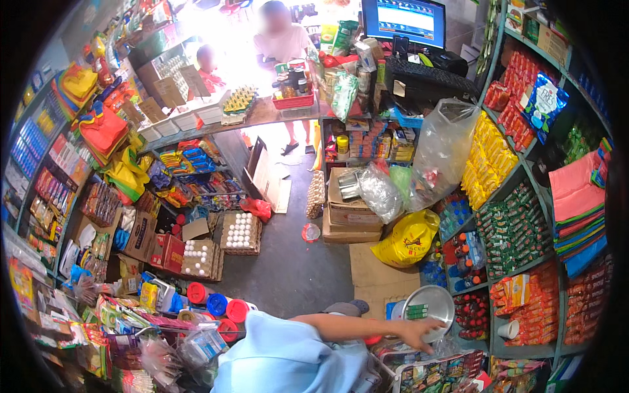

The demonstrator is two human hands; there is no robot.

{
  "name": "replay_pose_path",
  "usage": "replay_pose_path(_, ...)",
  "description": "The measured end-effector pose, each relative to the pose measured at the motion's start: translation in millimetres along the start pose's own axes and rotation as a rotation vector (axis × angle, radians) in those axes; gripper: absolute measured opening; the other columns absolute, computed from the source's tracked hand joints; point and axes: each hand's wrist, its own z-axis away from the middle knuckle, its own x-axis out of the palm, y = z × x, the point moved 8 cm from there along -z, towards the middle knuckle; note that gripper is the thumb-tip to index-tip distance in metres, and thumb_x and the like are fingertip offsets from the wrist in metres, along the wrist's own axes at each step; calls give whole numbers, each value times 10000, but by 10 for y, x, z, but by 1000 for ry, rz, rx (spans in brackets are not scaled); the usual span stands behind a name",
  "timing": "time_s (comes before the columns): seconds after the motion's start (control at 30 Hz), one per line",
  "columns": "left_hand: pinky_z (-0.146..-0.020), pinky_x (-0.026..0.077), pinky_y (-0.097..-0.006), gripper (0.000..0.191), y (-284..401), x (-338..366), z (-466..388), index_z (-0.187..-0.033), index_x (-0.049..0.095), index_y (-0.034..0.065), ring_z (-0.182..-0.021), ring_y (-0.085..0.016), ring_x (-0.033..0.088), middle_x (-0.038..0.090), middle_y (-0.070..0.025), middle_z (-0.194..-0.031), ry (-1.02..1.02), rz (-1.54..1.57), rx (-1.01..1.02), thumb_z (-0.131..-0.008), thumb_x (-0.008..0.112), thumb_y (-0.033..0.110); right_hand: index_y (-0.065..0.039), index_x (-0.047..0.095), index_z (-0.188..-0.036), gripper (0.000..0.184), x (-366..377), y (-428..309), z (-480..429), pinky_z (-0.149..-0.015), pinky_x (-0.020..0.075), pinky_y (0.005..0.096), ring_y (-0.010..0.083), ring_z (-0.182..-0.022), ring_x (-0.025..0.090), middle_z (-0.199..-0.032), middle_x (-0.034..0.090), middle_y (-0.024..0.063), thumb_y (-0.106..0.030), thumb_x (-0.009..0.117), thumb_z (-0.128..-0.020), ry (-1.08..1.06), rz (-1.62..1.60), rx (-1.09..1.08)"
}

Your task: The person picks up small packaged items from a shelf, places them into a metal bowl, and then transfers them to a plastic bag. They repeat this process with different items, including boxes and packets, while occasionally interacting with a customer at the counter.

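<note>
My left arm reaches across my light blue shirt (290, 353) to the right. My left hand (421, 333) is over the near rim of a shiny metal basin (440, 302), its fingers apart with nothing visible in them. Small green packs (417, 311) lie inside the basin. Just below this hand is a wire rack (408, 366) with rows of small packets. At the bottom edge, only a little of my right hand (469, 388) shows, beside a red and white packet (482, 380); its grip is cut off.
Shelves of packets and bottles (511, 231) line the right. A yellow bag (410, 239) and cardboard boxes (351, 221) stand on the floor (285, 265). Egg trays (241, 233) and lidded jars (216, 304) are at left. Two people (282, 44) are beyond the counter (265, 113).
</note>
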Motion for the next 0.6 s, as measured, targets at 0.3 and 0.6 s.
replay_pose_path(0.3, -870, 535, -340, 280, -9, 1837, -683, -1061, 676, 25, -987, -213, 651, 694, -137, -1041, -338, 437, 130, -794, 647, 105, 3, 501, -1347, 454, -450, -674, 1984, -1011, 445, 424, 254, -1215, 531, -1374, 526, 151, -295, 476, -1006, 541, -1323, -198)
replay_pose_path(0.6, -740, 549, -321, 296, -732, 1840, -1083, -1243, 552, 73, -861, -161, 644, 667, -55, -1022, -401, 528, -392, -956, 529, 2, -42, 601, -1070, 304, -578, -74, 3166, -800, 483, 288, 152, -879, 598, -993, 633, 53, -217, 738, -863, 1298, -1183, 506)
